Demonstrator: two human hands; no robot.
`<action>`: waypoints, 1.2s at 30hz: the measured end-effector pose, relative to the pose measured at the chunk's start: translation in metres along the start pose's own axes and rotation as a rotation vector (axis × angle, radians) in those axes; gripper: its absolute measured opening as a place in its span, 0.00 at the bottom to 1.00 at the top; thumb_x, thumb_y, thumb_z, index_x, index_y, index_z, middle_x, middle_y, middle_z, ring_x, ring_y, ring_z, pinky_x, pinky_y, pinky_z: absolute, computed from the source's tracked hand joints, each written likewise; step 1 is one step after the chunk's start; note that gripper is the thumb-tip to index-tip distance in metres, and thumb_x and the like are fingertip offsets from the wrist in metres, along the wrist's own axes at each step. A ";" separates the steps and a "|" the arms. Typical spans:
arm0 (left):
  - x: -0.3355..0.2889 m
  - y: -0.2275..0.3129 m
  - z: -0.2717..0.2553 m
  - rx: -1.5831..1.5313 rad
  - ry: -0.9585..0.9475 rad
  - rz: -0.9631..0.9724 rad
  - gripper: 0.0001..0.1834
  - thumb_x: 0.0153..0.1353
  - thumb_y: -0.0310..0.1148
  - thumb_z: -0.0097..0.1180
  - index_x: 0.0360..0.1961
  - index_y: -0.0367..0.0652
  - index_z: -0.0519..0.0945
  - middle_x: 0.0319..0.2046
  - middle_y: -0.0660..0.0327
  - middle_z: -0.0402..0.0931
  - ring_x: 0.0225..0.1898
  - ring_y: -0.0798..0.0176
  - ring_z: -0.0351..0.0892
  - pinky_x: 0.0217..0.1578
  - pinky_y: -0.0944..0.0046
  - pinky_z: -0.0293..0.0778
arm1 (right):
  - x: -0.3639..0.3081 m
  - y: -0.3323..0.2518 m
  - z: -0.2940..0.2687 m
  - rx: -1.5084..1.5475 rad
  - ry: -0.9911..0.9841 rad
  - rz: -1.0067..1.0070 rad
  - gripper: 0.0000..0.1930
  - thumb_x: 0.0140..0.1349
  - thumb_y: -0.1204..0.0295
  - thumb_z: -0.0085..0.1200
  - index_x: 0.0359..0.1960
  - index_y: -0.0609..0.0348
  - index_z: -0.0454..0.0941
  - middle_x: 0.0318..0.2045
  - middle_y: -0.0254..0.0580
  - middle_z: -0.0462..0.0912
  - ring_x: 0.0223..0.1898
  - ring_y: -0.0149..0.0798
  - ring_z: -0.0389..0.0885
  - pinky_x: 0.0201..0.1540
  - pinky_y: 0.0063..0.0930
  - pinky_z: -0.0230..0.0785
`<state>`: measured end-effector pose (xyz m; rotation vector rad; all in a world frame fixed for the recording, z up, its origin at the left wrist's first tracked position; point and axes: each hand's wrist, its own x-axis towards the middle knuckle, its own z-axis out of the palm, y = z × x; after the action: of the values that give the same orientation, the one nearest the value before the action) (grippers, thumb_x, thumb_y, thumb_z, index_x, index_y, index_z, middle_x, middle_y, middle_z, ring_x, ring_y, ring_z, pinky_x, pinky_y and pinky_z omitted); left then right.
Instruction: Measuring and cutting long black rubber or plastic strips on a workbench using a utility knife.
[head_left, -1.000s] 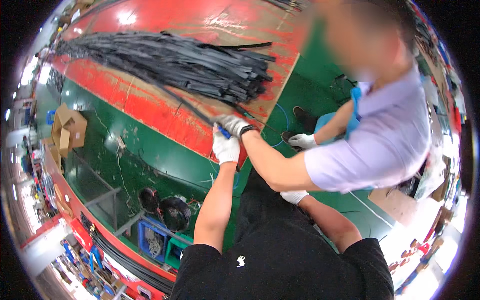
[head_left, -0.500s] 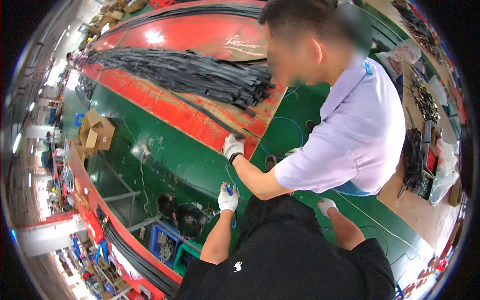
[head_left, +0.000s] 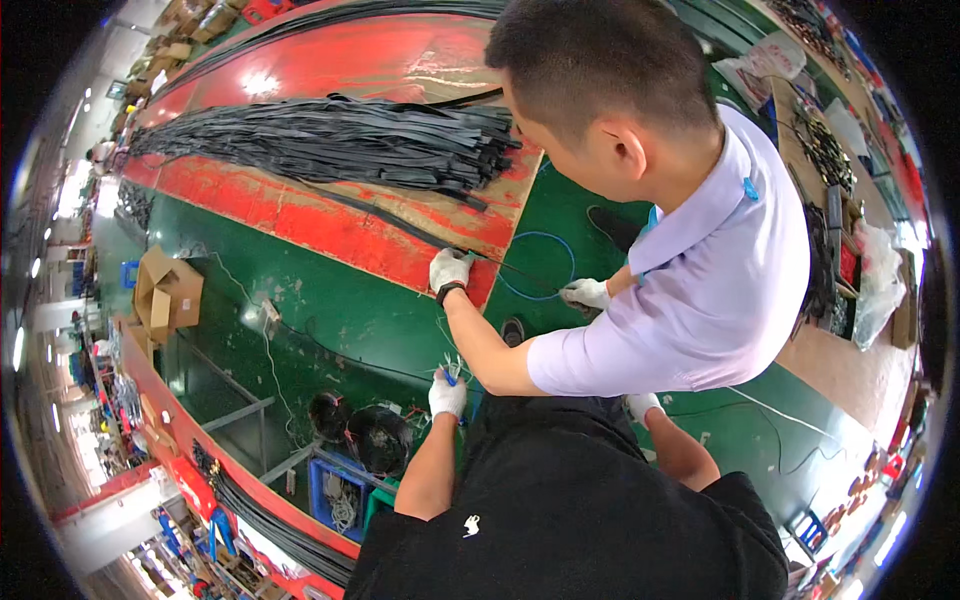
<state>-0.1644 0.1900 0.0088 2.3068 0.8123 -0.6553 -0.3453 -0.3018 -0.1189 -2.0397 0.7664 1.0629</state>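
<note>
My left hand, in a white glove, is closed around a small blue thing with thin pale strands sticking up from it; its exact kind is unclear. My right hand, also gloved, is low beside my body, its fingers largely hidden behind the co-worker. In front of me a person in a pale lilac shirt bends over. The person's gloved left hand grips the end of a dark flat strip at the red table's corner. The other gloved hand is by a thin dark line.
The red table bears a long bundle of black strips. A blue hose loops on the green floor. Left are an open cardboard box, black coils, a blue crate and a metal frame.
The co-worker has leaned further in, and their right hand has come into view near the blue hose. My right hand is now more covered. My left hand still holds the blue thing.
</note>
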 end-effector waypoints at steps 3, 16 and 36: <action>0.026 0.019 -0.004 0.054 -0.053 0.124 0.26 0.63 0.44 0.62 0.58 0.42 0.77 0.42 0.42 0.86 0.47 0.35 0.86 0.51 0.45 0.79 | -0.019 -0.021 0.004 0.077 0.089 0.046 0.18 0.70 0.60 0.55 0.52 0.60 0.86 0.42 0.52 0.89 0.43 0.49 0.89 0.47 0.42 0.80; 0.031 -0.011 0.024 0.133 -0.122 0.309 0.31 0.64 0.48 0.61 0.64 0.44 0.75 0.45 0.38 0.86 0.50 0.33 0.85 0.51 0.43 0.79 | -0.049 0.002 -0.005 0.258 0.182 0.132 0.20 0.71 0.57 0.55 0.53 0.61 0.84 0.40 0.50 0.89 0.38 0.44 0.88 0.42 0.40 0.79; -0.092 -0.040 0.070 0.068 0.061 0.059 0.32 0.61 0.41 0.61 0.67 0.47 0.72 0.41 0.42 0.86 0.48 0.34 0.86 0.51 0.42 0.79 | 0.040 0.035 -0.054 0.170 0.047 -0.125 0.25 0.72 0.53 0.55 0.64 0.53 0.79 0.55 0.45 0.84 0.51 0.46 0.84 0.48 0.46 0.80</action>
<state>-0.2720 0.1329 0.0017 2.4134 0.7572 -0.5972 -0.3286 -0.3721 -0.1417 -1.9467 0.7173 0.8530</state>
